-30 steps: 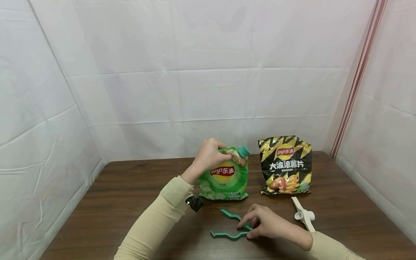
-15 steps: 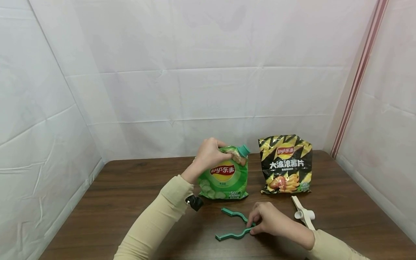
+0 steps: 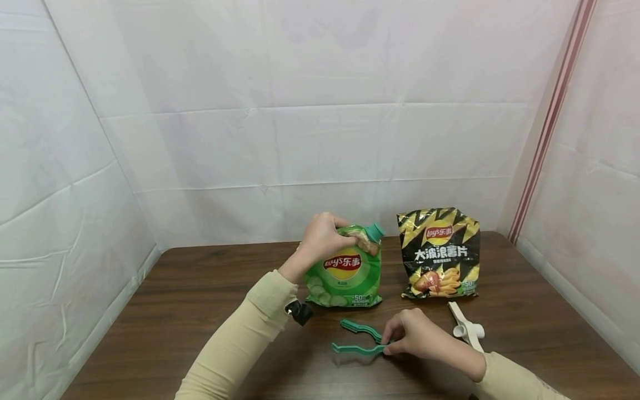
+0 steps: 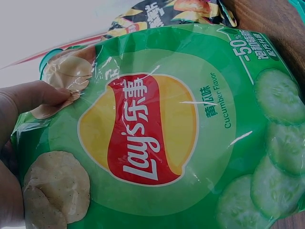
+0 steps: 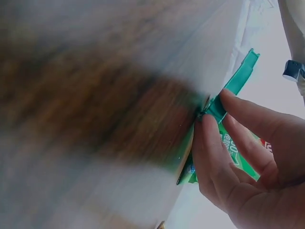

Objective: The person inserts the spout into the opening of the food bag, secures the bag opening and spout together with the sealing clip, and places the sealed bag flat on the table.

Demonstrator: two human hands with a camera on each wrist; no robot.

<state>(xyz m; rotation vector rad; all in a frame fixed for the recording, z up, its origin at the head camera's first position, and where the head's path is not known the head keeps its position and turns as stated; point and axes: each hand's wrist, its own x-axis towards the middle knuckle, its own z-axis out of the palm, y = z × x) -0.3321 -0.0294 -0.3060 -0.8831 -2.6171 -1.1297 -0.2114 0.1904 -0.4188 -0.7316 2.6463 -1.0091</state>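
Note:
My left hand (image 3: 322,239) grips the upper left part of a green Lay's chip bag (image 3: 345,286), thumb on its front; the left wrist view shows "Cucumber Flavor" printed on it. The bag stands upright on the table. A teal spout-like piece (image 3: 374,232) shows at its top right corner; how it is attached is hidden. In front of the bag, my right hand (image 3: 412,336) pinches the joined end of a green bag clip (image 3: 357,349), whose two arms are spread apart toward the left. The nearer arm is slightly raised, with a reflection beneath it.
A black and yellow Lay's bag (image 3: 440,261) stands upright to the right. Before it lies a white clip (image 3: 467,329) with a round spout, close to my right forearm. White sheeting (image 3: 320,139) walls the brown wooden table (image 3: 200,300) at the back and sides.
My right hand has shifted slightly right and drawn the green bag clip with it. The clip's nearer arm has risen off the table. My left hand and the green bag have stayed put.

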